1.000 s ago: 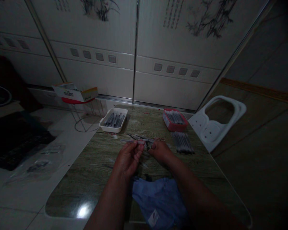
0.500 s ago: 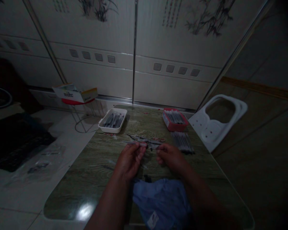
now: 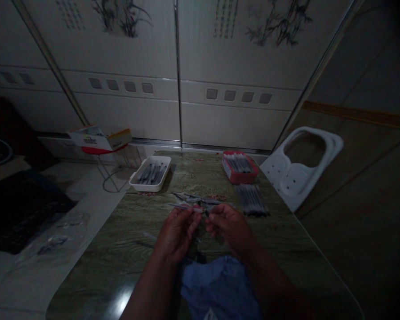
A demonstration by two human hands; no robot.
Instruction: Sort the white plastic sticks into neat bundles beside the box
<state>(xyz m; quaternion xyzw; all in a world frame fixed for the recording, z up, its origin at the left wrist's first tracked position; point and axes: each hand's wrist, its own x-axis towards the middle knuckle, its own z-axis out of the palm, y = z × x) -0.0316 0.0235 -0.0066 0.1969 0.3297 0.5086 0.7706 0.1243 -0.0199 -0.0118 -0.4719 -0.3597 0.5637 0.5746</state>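
My left hand (image 3: 179, 229) pinches a slim, pale translucent pen (image 3: 197, 210), held level with its right end toward my other hand. Close to that end, my right hand (image 3: 229, 226) is closed, thumb against forefinger. A small dark piece (image 3: 206, 213) shows at its fingertips; its kind is too dim to make out. Loose pen parts (image 3: 193, 199) lie scattered on the table just beyond both hands. To the right, a row of clear pens with dark ends (image 3: 252, 200) lies side by side.
On the wood-patterned table (image 3: 120, 240) stand a white tray of pens (image 3: 131, 182) at far left and a red box of pens (image 3: 243, 178) at far right. Blue cloth (image 3: 218, 284) is between my forearms. A white plastic chair (image 3: 293, 178) stands beyond the right edge.
My right hand has come closer to my left, so its fingertips and dark piece are now near the pen's end. The view has shifted slightly.
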